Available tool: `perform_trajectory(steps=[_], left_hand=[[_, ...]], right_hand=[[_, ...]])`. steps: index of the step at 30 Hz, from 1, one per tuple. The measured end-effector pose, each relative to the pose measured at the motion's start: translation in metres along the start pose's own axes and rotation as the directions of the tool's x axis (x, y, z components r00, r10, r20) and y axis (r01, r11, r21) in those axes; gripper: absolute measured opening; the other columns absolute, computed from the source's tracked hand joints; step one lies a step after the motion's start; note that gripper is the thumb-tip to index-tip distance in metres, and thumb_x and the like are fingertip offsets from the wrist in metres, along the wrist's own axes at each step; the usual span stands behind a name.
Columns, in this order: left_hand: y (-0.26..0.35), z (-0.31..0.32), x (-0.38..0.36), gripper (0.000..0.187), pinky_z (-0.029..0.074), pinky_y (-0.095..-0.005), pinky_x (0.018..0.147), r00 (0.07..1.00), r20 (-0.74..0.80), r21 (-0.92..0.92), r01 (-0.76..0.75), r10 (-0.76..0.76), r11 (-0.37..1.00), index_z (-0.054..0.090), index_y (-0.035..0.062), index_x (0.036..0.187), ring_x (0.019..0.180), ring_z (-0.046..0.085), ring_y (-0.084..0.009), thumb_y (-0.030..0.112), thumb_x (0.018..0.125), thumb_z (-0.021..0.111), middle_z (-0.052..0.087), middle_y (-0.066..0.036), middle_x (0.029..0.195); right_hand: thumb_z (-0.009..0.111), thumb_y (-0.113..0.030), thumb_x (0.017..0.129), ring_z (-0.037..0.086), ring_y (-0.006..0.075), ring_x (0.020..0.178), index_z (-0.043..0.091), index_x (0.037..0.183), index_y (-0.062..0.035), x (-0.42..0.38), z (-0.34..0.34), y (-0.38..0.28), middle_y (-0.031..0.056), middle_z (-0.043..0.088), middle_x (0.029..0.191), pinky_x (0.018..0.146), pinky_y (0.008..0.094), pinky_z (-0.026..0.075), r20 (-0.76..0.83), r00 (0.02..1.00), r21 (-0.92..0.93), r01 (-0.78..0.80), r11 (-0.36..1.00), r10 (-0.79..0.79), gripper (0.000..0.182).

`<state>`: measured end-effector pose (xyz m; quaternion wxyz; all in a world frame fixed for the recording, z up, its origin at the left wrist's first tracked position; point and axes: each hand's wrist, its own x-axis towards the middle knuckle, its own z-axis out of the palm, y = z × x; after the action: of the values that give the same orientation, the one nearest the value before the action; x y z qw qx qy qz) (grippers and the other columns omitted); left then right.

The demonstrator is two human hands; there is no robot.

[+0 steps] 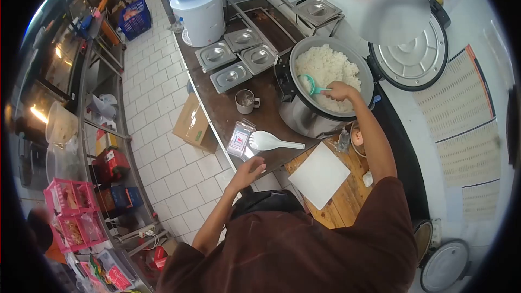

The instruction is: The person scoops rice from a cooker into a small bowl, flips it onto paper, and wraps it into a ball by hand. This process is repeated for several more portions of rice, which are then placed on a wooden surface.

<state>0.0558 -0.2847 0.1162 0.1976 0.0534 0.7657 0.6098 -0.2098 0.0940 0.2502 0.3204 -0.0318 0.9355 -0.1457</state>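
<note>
My right hand (339,91) is closed round the handle of a teal rice scoop (310,83). The scoop's bowl dips into the white rice (329,65), near the left wall of a large open rice cooker (313,116). Over the counter's near edge hovers my left hand (249,172), fingers loosely stretched and holding nothing. Close to it lie a white slotted rice paddle (274,141) and a small clear packet with a printed label (239,139).
A metal mug (246,101) and several lidded steel pans (215,54) stand left of the cooker, with a water dispenser (199,13) behind. White paper (319,175) covers part of a wooden table (330,214). The cooker's lid (415,57) is raised against the wall.
</note>
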Motion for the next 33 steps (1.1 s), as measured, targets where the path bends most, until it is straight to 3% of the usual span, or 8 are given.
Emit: perform_trajectory(steps=[8,10,12,19,22,24,28,33], left_hand=[[-0.026,0.089,0.068,0.040,0.051,-0.0378,0.084,0.823,0.552,0.119,-0.242,0.138,0.963,0.061,0.0070,0.113,0.095,0.066,-0.0297,0.039,0.090,0.065,0.067,-0.017,0.104],[-0.097,0.153,0.102,0.045,0.048,-0.0419,0.089,0.654,0.578,0.245,-0.710,0.488,0.661,0.062,0.0102,0.113,0.096,0.063,-0.0324,0.047,0.087,0.063,0.066,-0.017,0.106],[-0.119,0.198,0.114,0.059,0.035,-0.0568,0.101,0.678,0.716,0.318,-0.532,0.170,0.784,0.059,0.0072,0.121,0.119,0.051,-0.0369,0.055,0.085,0.060,0.061,-0.020,0.119],[-0.086,0.218,0.120,0.112,0.020,-0.0455,0.117,0.719,0.690,0.708,-0.694,0.078,0.133,0.030,0.0015,0.148,0.145,0.021,-0.0339,0.062,0.065,0.076,0.025,-0.016,0.156],[-0.088,0.216,0.124,0.114,0.019,-0.0447,0.117,0.700,0.707,0.685,-0.713,0.098,0.152,0.028,0.0017,0.149,0.146,0.019,-0.0317,0.063,0.065,0.075,0.023,-0.017,0.157],[-0.089,0.215,0.125,0.116,0.019,-0.0443,0.117,0.707,0.701,0.690,-0.705,0.094,0.164,0.026,0.0017,0.149,0.147,0.017,-0.0303,0.064,0.064,0.075,0.021,-0.016,0.157],[-0.096,0.215,0.128,0.122,0.017,-0.0446,0.118,0.714,0.696,0.687,-0.692,0.073,0.222,0.020,0.0025,0.151,0.148,0.013,-0.0274,0.066,0.063,0.074,0.017,-0.013,0.159],[-0.088,0.217,0.123,0.126,0.016,-0.0479,0.117,0.740,0.672,0.732,-0.663,-0.008,0.157,0.016,0.0036,0.153,0.148,0.013,-0.0274,0.069,0.061,0.073,0.017,-0.011,0.160]], right_hand=[[0.060,-0.022,0.095,0.046,0.0092,0.048,0.059,0.114,-0.0009,-0.179,0.021,0.003,0.0040,0.060,0.072,0.044,0.0250,0.037,-0.155,0.988,0.832,0.116,0.542,0.026,0.028],[0.060,-0.018,0.095,0.048,0.0094,0.050,0.057,0.117,-0.0014,-0.208,0.076,0.017,0.0054,0.060,0.076,0.043,0.0239,0.037,-0.219,0.972,0.910,0.173,0.377,0.082,0.028],[0.059,-0.012,0.093,0.053,0.0112,0.059,0.050,0.127,-0.0014,-0.242,0.141,0.015,0.0090,0.061,0.089,0.044,0.0198,0.039,-0.209,0.952,0.978,0.208,0.029,0.222,0.036],[0.057,-0.018,0.096,0.045,0.0078,0.052,0.039,0.144,-0.0126,-0.222,0.387,0.061,0.0065,0.059,0.087,0.039,0.0207,0.032,0.077,0.982,0.689,0.071,-0.721,0.171,0.052],[0.050,-0.020,0.101,0.045,0.0072,0.051,0.044,0.141,-0.0140,-0.195,0.427,0.065,0.0058,0.057,0.077,0.041,0.0218,0.037,0.121,0.754,0.961,0.075,-0.267,0.646,0.041],[0.051,-0.021,0.099,0.052,0.0180,0.053,0.041,0.146,-0.0165,-0.181,0.439,0.069,0.0057,0.054,0.069,0.046,0.0334,0.041,-0.656,0.440,0.658,-0.065,0.750,0.613,0.048],[0.054,-0.005,0.087,0.062,0.0244,0.070,0.033,0.150,-0.0262,-0.169,0.458,0.070,0.0083,0.057,0.091,0.057,0.0385,0.049,-0.685,0.650,-0.010,-0.461,0.888,0.329,0.069],[0.053,0.003,0.080,0.060,0.0269,0.075,0.036,0.149,-0.0283,-0.165,0.462,0.096,0.0090,0.054,0.095,0.063,0.0397,0.054,-0.575,0.721,0.085,-0.417,0.905,0.386,0.078]])
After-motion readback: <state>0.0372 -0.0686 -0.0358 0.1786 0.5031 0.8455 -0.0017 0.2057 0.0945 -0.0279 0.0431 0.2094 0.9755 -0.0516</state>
